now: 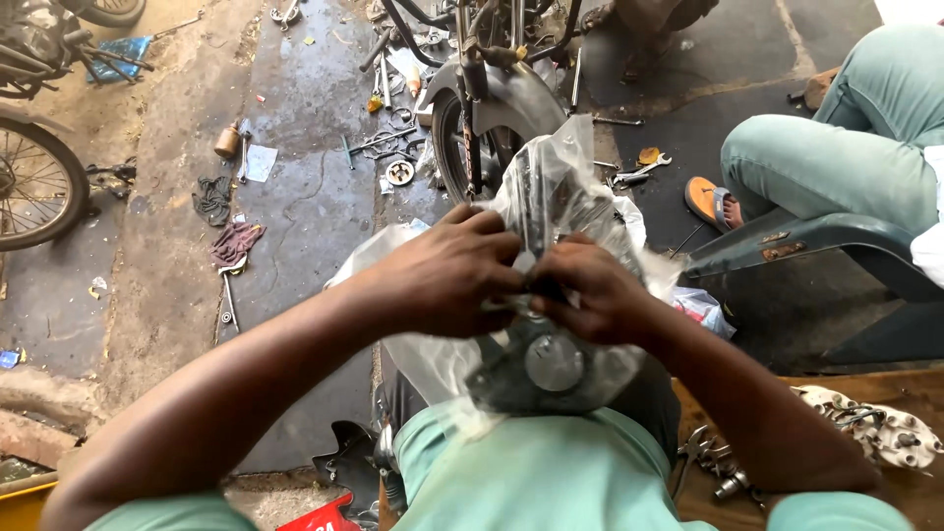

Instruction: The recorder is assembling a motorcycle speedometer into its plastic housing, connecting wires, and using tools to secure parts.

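A dark metal part with a round silver cap rests on my lap, wrapped in a crumpled clear plastic bag. My left hand and my right hand meet above it, fingers pinched on the bag's plastic at the middle. The bag's upper end stands up beyond my knuckles. Most of the part is hidden by the plastic and my hands.
A motorcycle's front wheel and mudguard stand just ahead. Wrenches and small parts litter the wet concrete floor. Rags lie at left near a bicycle wheel. Another person's legs rest on a chair at right. More parts sit on a wooden board.
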